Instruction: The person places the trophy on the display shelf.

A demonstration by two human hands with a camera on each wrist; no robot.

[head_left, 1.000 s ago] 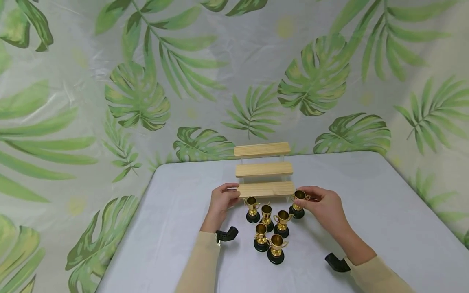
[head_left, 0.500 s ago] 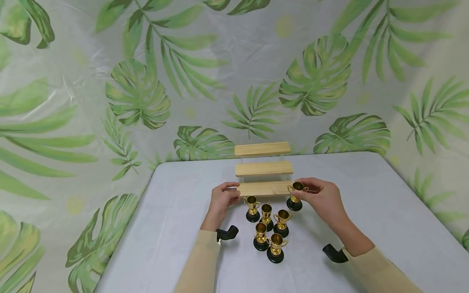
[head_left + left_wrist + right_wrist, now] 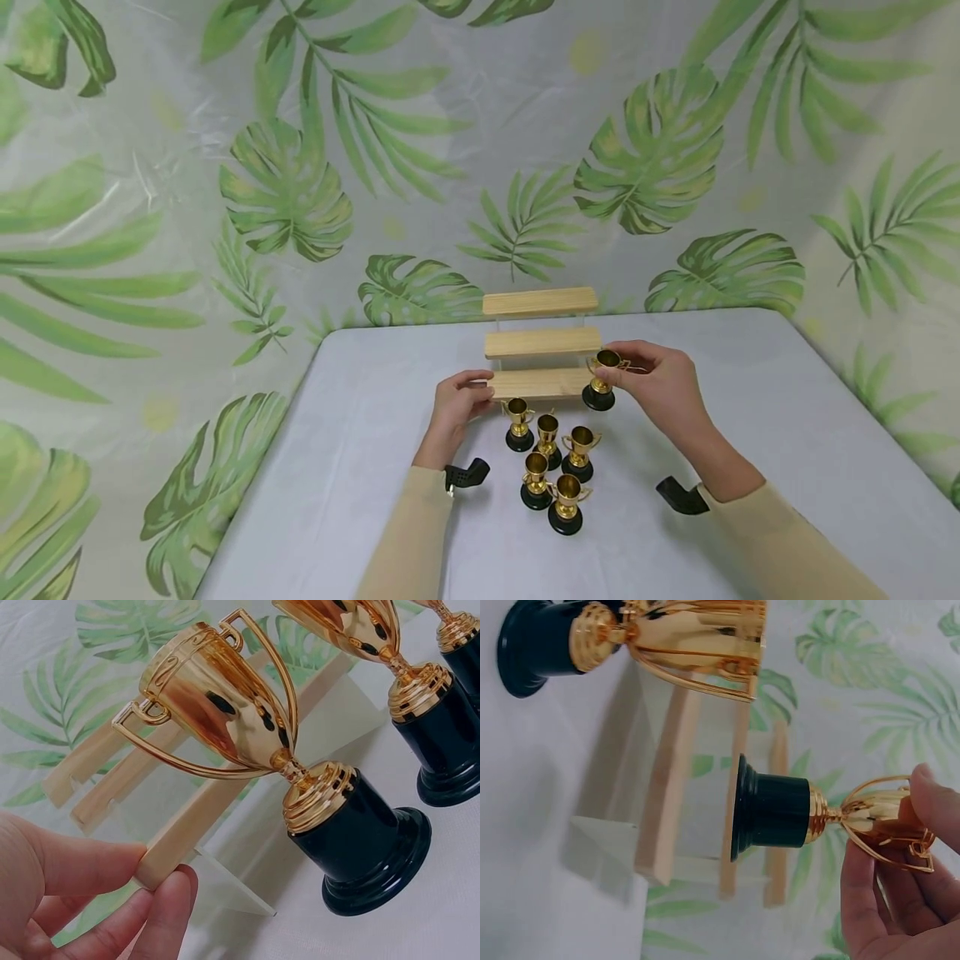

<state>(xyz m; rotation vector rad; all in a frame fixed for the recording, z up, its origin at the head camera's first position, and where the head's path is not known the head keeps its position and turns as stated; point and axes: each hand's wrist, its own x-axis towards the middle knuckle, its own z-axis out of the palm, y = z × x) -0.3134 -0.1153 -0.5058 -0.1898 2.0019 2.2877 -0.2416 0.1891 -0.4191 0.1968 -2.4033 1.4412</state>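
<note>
My left hand (image 3: 452,410) pinches the left end of the lowest plank (image 3: 536,384) of a three-tier wooden shelf, thumb on one side and fingers beneath in the left wrist view. My right hand (image 3: 667,385) grips a small gold trophy cup (image 3: 780,810) with a black base by its cup and handle. That trophy is held upright over the right end of the lowest plank, and the right wrist view shows its base apart from the wood. Several matching trophies stand on the table before the shelf, the closest one (image 3: 225,705) beside my left hand.
The middle plank (image 3: 543,342) and top plank (image 3: 540,302) rise behind on clear supports. A white cloth covers the table (image 3: 360,417). Behind it hangs a leaf-print curtain (image 3: 420,200). The front trophy (image 3: 566,504) stands between my forearms.
My right hand has lifted its trophy off the table and carried it up and slightly left, over the lowest plank's right end. The left hand keeps its hold on the shelf.
</note>
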